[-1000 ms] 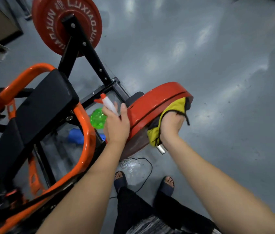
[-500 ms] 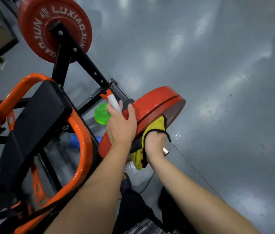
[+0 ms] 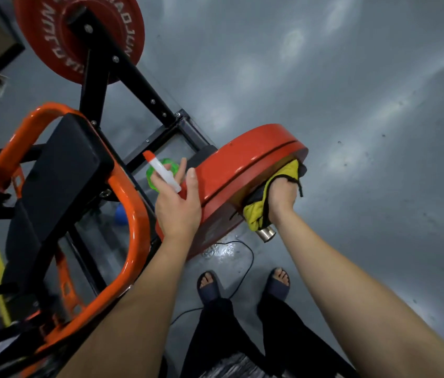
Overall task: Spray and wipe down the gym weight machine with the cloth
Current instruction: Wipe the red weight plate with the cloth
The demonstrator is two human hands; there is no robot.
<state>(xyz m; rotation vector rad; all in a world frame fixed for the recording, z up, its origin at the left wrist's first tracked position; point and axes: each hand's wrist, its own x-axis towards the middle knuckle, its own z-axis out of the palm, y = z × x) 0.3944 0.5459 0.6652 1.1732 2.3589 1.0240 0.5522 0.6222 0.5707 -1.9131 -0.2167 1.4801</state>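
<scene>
The right hand (image 3: 282,196) grips the yellow cloth (image 3: 254,215), fingers curled into it, and presses it against the outer face of the red weight plate (image 3: 248,159). The left hand (image 3: 178,207) holds the white spray bottle (image 3: 162,171) between loosely bent fingers. Its thumb points up just beside the plate's rim, right of the orange machine frame (image 3: 133,222).

Under my right hand (image 3: 282,195) the cloth (image 3: 253,216) is soft fabric, the weight plate (image 3: 248,159) glossy red paint. In my left hand (image 3: 178,211) the spray bottle (image 3: 165,174) is smooth plastic; beside it, a shiny orange-painted tube (image 3: 133,214).
</scene>
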